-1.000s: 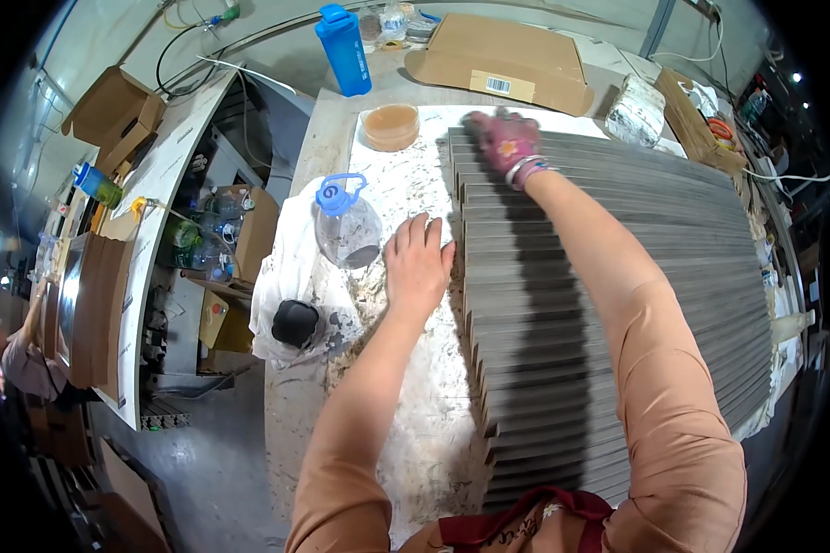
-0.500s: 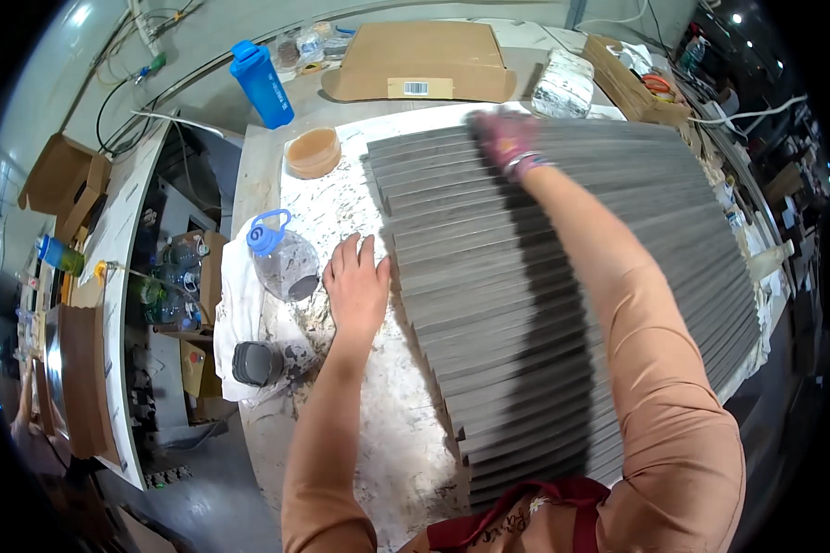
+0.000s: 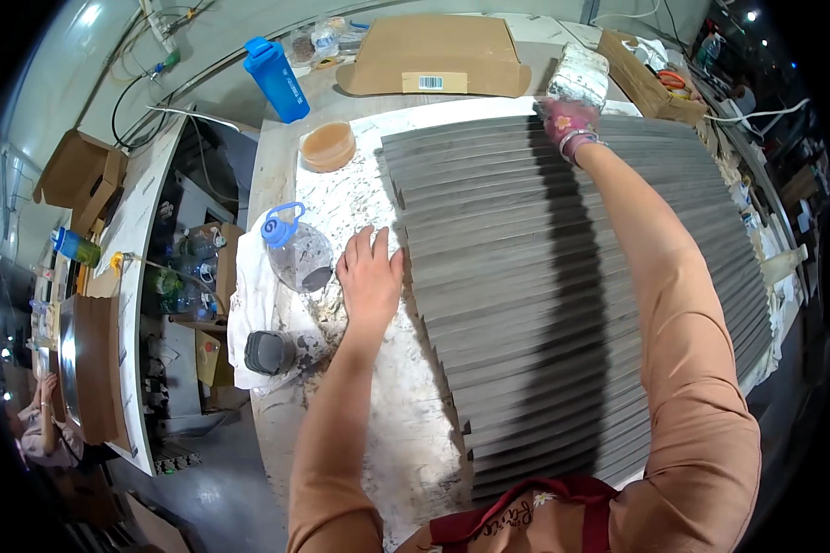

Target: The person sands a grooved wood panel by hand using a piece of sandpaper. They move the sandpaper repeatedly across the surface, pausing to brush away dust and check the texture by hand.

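Observation:
My left hand (image 3: 371, 281) lies flat on the paint-stained white sheet (image 3: 392, 378), fingers spread, with nothing in it. Just left of it is a clear plastic jug (image 3: 300, 258) with a blue cap and handle. Ridged grey strips (image 3: 489, 267) lie side by side across the right of the table. My right hand (image 3: 570, 127), in a pink flowered glove, is closed at their far edge. Something dark shows at its fingertips, too hidden to name. Right behind that hand stands a white, stained wrapped block (image 3: 578, 76).
A dark grey cup (image 3: 270, 352) stands on a white cloth (image 3: 249, 304). Farther back are a round tub (image 3: 328, 147) of tan liquid, a blue bottle (image 3: 277, 81) and a flat cardboard box (image 3: 438, 51). An open carton (image 3: 650, 83) sits at the far right. Another person (image 3: 46, 424) is at far left.
My right hand has slid to the right along the far edge of the strips, up to the wrapped block. My left hand stays in place. The whole view has shifted slightly.

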A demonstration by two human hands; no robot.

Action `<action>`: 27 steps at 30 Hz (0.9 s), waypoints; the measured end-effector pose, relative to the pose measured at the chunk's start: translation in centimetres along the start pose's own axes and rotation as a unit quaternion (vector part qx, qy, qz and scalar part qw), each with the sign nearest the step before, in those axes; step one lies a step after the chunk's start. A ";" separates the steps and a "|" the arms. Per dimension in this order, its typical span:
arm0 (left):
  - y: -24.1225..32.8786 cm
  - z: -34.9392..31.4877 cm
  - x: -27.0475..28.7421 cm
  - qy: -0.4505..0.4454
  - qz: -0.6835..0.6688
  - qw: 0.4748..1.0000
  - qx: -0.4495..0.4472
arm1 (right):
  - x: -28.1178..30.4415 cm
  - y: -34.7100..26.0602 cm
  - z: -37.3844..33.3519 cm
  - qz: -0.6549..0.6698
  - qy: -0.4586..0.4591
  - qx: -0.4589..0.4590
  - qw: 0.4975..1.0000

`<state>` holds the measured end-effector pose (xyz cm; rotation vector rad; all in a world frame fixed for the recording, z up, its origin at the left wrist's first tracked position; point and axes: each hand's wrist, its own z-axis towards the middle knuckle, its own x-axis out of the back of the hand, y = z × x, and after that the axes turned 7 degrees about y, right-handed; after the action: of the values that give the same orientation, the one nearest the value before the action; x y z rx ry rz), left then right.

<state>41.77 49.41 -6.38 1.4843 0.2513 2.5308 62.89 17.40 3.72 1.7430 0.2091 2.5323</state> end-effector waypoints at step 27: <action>0.8 0.4 0.2 -0.019 -0.004 1.000 0.001 | 0.0 5.5 -8.4 0.059 0.057 0.018 0.996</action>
<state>41.94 48.75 -5.84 1.5279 0.2524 2.4931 55.24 11.33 1.55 1.6711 0.1621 2.7315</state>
